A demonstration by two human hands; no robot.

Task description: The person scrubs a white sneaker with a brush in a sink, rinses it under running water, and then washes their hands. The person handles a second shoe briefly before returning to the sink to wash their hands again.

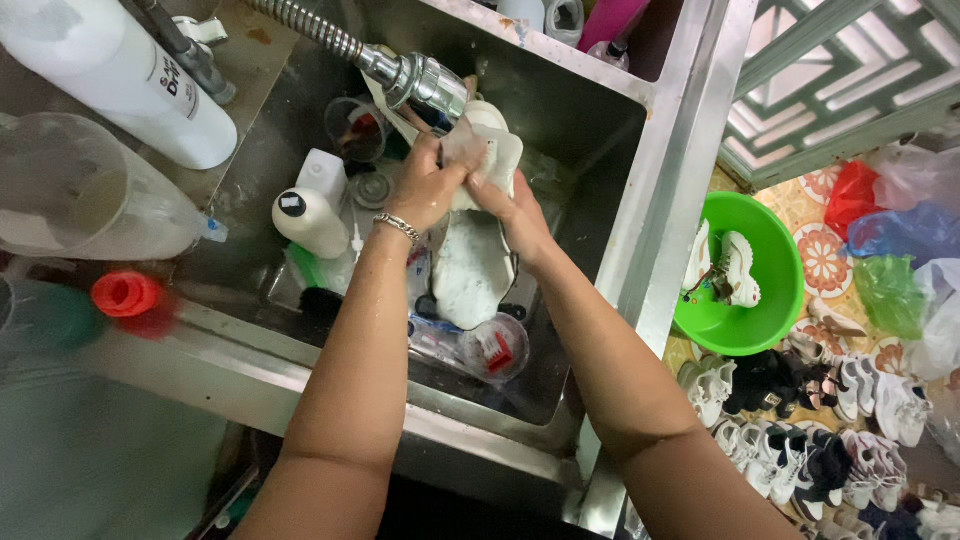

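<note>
White shoe (470, 265) sole-up over the steel sink (590, 110), toe end right under the faucet head (425, 82). My left hand (425, 190) has a closed grip on the toe end, my right hand (515, 212) is clamped on it from the other side. White bottle (310, 215) stands in the sink just left. Green basin (770, 300) with more shoes sits on the floor, right.

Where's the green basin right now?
In the head view, the green basin sits on the tiled floor to the right of the steel sink, holding white sneakers, with a row of shoes just below it.
</note>
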